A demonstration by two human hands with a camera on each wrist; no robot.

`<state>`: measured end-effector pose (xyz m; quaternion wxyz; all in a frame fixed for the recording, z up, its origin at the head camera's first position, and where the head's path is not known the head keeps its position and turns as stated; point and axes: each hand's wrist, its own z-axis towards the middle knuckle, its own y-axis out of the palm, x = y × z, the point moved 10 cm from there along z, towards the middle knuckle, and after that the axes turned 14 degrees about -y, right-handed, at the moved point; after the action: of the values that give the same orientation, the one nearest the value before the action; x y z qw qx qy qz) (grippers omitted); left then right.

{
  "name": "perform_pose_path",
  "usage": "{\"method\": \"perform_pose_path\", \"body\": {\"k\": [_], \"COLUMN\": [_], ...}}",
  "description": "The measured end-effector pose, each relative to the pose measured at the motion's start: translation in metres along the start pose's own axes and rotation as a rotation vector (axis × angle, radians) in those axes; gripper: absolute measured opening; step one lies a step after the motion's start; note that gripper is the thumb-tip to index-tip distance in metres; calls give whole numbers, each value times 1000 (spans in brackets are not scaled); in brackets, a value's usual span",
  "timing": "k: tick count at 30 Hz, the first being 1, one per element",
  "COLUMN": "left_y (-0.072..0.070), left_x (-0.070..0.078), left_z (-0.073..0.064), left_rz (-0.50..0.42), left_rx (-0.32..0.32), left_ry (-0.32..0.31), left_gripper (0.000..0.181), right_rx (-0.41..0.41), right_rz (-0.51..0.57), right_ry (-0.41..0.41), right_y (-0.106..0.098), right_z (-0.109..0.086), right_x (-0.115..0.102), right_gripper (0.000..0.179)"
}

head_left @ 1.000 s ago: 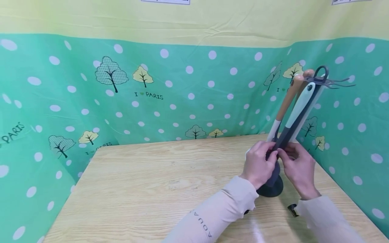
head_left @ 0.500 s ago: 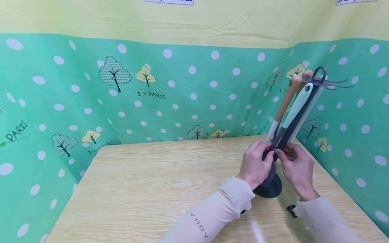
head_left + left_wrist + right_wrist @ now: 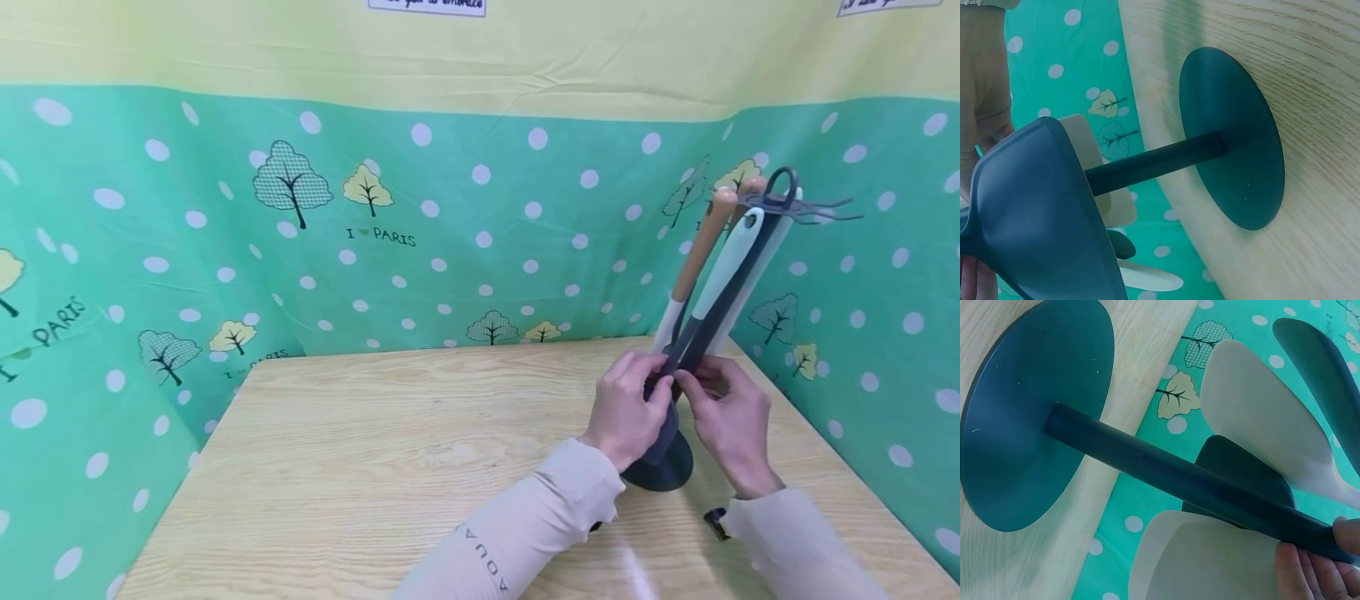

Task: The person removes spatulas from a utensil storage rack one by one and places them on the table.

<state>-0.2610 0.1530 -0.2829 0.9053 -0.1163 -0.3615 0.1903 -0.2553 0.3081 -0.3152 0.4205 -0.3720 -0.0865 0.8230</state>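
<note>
A dark utensil stand [image 3: 711, 329] with a round base [image 3: 660, 473] and a hooked top leans slightly right in the head view. My right hand [image 3: 735, 417] grips its post, and the right wrist view shows the thumb and fingers around that post [image 3: 1179, 475]. At the neck of a spatula with a mint handle [image 3: 727, 271], my left hand [image 3: 624, 404] pinches it. This spatula's wide dark head [image 3: 1029, 200] fills much of the left wrist view. Other utensils hang around the post, including two with brown wooden handles [image 3: 697, 254] and a pale one [image 3: 1260, 406].
The stand is near the right edge of the wooden table [image 3: 390, 450]. Polka-dot cloth [image 3: 420, 217] surrounds the table at the back and sides. A small black item [image 3: 716, 523] shows beside the right sleeve.
Both hands and the stand have shifted slightly left over the table. The head view has turned a little left. The grips look the same.
</note>
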Motion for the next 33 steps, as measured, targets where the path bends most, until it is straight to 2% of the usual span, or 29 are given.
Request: {"method": "perform_pose_path", "body": {"k": [12, 24, 33], "left_y": [-9, -19, -27], "left_x": [-4, -9, -14], "left_z": [-2, -2, -4], "left_rz": [-30, -19, -42], "left_rx": [15, 22, 24], "left_ry": [9, 3, 0], "left_gripper": [17, 17, 17], "right_rx": [-28, -12, -21], "right_rz": [-18, 28, 33], "right_ry": [23, -34, -42], "right_y": [9, 16, 23], "right_z": [-1, 0, -1], "right_x": [-3, -15, -21], "right_gripper": [31, 29, 29]}}
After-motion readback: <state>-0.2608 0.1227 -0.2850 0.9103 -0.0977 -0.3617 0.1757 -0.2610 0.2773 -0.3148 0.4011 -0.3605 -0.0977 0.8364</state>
